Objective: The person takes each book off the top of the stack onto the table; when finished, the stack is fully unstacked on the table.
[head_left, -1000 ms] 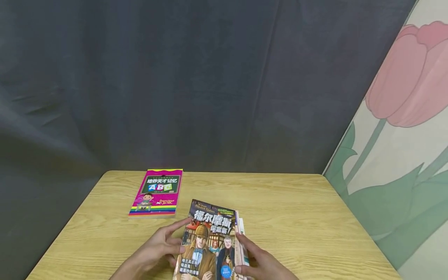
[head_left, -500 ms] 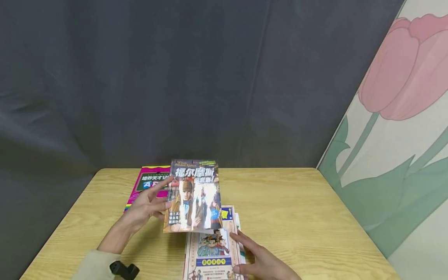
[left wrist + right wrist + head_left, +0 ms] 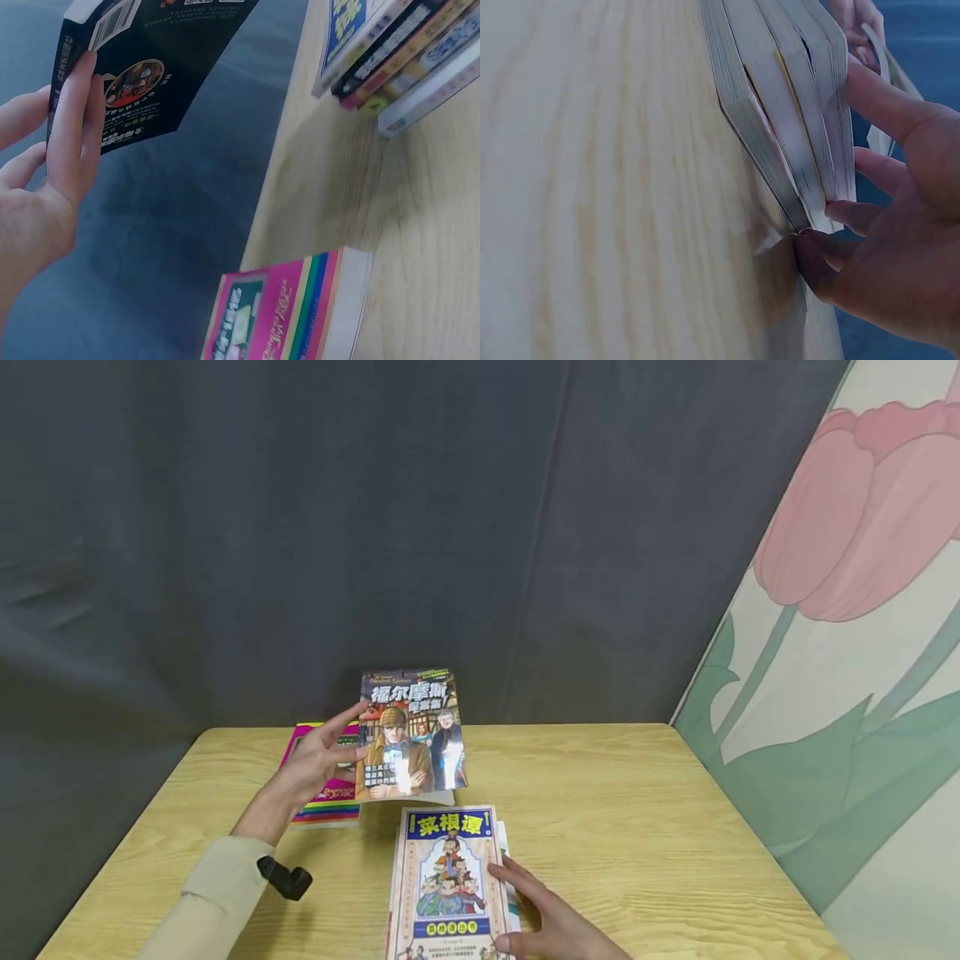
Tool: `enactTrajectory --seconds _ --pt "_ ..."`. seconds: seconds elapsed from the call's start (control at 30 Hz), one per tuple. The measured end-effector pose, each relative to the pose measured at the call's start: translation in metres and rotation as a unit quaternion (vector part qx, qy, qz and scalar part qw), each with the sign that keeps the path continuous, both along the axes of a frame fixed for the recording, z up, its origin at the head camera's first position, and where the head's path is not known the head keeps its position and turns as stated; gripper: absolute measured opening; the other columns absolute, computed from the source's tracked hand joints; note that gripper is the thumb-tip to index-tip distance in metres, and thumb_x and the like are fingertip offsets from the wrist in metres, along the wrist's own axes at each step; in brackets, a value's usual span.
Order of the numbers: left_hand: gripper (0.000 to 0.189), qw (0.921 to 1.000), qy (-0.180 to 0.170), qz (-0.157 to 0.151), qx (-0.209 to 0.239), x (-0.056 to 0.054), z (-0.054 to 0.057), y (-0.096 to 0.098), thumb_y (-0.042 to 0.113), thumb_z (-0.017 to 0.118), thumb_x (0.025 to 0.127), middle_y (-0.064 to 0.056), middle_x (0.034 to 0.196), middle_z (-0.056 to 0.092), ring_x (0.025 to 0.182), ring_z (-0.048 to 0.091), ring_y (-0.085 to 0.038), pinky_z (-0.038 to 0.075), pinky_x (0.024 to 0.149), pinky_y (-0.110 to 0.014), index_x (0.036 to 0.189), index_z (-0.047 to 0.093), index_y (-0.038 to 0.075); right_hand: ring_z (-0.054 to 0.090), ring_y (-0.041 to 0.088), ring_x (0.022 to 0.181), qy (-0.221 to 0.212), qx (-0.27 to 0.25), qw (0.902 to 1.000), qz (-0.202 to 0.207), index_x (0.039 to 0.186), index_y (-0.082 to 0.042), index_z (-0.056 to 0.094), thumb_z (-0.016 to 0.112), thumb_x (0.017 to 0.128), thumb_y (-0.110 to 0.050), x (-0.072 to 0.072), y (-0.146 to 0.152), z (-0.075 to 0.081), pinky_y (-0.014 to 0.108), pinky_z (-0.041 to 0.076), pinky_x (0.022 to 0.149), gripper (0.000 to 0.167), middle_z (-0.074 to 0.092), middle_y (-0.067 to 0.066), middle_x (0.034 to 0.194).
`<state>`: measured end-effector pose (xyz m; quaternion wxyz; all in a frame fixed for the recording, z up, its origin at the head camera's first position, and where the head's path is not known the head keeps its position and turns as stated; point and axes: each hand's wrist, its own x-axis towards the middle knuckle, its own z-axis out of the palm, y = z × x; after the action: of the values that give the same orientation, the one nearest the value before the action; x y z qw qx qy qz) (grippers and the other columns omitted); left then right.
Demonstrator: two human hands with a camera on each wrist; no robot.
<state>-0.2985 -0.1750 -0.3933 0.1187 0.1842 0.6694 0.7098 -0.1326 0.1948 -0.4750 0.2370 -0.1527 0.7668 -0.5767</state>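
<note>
My left hand [image 3: 315, 764] grips a glossy paperback [image 3: 411, 739] with a detective on its cover by the left edge, fingers behind and thumb in front. The paperback is raised off the table; in the left wrist view its dark back cover [image 3: 161, 71] shows. Behind and below it lies a pink ABC book [image 3: 330, 812], partly hidden by the hand and paperback. My right hand [image 3: 551, 914] rests its fingers against the right side of a book stack, topped by a cream-and-blue book [image 3: 452, 881]. In the right wrist view, fingertips touch the page edges [image 3: 780, 97].
The light wooden table [image 3: 622, 827] extends to the right of the stack. A dark curtain [image 3: 375, 527] hangs behind its back edge. At the right stands a wall [image 3: 825, 693] painted with a pink tulip. A small black device [image 3: 285, 878] sits on the left wrist.
My left hand has lifted the detective paperback off the stack and carried it away to the back left. The cream-and-blue book is uncovered. My right hand stays at the stack's side.
</note>
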Motion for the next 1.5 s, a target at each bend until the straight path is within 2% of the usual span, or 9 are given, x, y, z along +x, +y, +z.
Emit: enactTrajectory --seconds 0.1,0.27,0.43,0.73,0.9,1.1,1.17,1.37,1.5 --pt "0.074 0.9998 -0.015 0.008 -0.005 -0.013 -0.005 0.001 0.001 0.059 0.092 -0.004 0.162 -0.004 0.131 0.033 -0.052 0.052 0.084 -0.058 0.154 0.024 0.019 0.0 0.052 0.141 0.001 0.006 1.0 0.0 0.146 -0.036 0.039 0.074 0.085 -0.031 -0.001 0.0 0.0 0.076 0.009 0.103 0.071 0.007 0.017 0.16" --pt "0.073 0.9987 -0.046 0.017 -0.017 -0.031 -0.02 0.002 -0.001 0.057 0.093 -0.008 0.162 -0.006 0.109 0.059 -0.026 0.056 0.081 -0.047 0.154 0.024 0.019 0.003 0.051 0.141 -0.027 -0.003 0.9996 -0.006 0.146 -0.036 0.039 0.074 0.085 -0.031 -0.002 0.0 -0.001 0.073 0.013 0.105 0.07 0.005 0.016 0.161" --pt "0.072 0.9974 -0.067 0.02 -0.016 -0.042 -0.04 0.004 -0.005 0.055 0.093 -0.011 0.161 -0.009 0.086 0.063 -0.008 0.059 0.07 -0.035 0.154 0.023 0.017 0.005 0.052 0.14 -0.019 0.009 0.9998 0.003 0.147 -0.034 0.038 0.072 0.085 -0.033 -0.003 -0.002 -0.002 0.073 0.014 0.105 0.07 0.007 0.019 0.16" --pt "0.074 0.995 -0.079 0.013 -0.061 -0.053 -0.066 0.002 -0.008 0.055 0.091 -0.016 0.16 -0.01 0.115 0.059 -0.03 0.058 0.059 -0.031 0.154 0.023 0.016 0.004 0.054 0.14 0.019 0.017 0.9993 0.029 0.149 -0.028 0.036 0.072 0.086 -0.032 -0.006 -0.003 0.0 0.073 0.015 0.104 0.072 0.007 0.022 0.159" --pt "0.073 0.993 -0.088 0.018 -0.077 -0.055 -0.069 0.002 -0.006 0.058 0.091 -0.017 0.16 -0.009 0.091 0.068 -0.026 0.058 0.055 -0.033 0.153 0.027 0.017 0.005 0.053 0.14 0.007 0.013 0.9996 0.022 0.149 -0.028 0.037 0.072 0.086 -0.031 -0.007 -0.001 -0.001 0.072 0.016 0.105 0.072 0.006 0.022 0.159" --pt "0.072 0.9948 -0.077 -0.001 -0.066 -0.055 -0.067 0.008 -0.002 0.059 0.092 -0.013 0.161 -0.01 0.086 0.068 -0.02 0.057 0.054 -0.031 0.153 0.028 0.022 0.005 0.056 0.138 -0.002 0.014 0.9997 0.017 0.148 -0.027 0.038 0.071 0.088 -0.03 -0.009 0.0 -0.004 0.075 0.015 0.103 0.069 0.006 0.026 0.158" --pt "0.072 0.9944 -0.08 0.004 -0.069 -0.056 -0.066 0.01 -0.002 0.059 0.091 -0.014 0.16 -0.01 0.075 0.067 -0.018 0.056 0.053 -0.03 0.153 0.029 0.022 0.005 0.055 0.139 0.008 0.018 0.9995 0.023 0.149 -0.026 0.037 0.07 0.088 -0.03 -0.009 -0.001 -0.005 0.075 0.015 0.103 0.069 0.007 0.026 0.158" --pt "0.072 0.9855 -0.102 0.03 -0.132 -0.054 -0.068 0.01 -0.01 0.055 0.089 -0.025 0.158 -0.004 0.062 0.061 -0.016 0.056 0.05 -0.032 0.153 0.028 0.013 0.005 0.055 0.139 0.006 0.015 0.9995 0.029 0.15 -0.026 0.035 0.07 0.089 -0.03 -0.009 -0.002 -0.003 0.073 0.016 0.104 0.07 0.006 0.026 0.158" --pt "0.072 0.9837 -0.1 0.023 -0.148 -0.053 -0.067 0.013 -0.009 0.056 0.089 -0.029 0.156 0.0 0.054 0.055 -0.014 0.057 0.053 -0.035 0.152 0.027 0.009 0.003 0.056 0.139 -0.009 0.008 0.9997 0.019 0.149 -0.027 0.036 0.07 0.089 -0.03 -0.007 0.0 0.001 0.074 0.014 0.104 0.069 0.004 0.026 0.158"
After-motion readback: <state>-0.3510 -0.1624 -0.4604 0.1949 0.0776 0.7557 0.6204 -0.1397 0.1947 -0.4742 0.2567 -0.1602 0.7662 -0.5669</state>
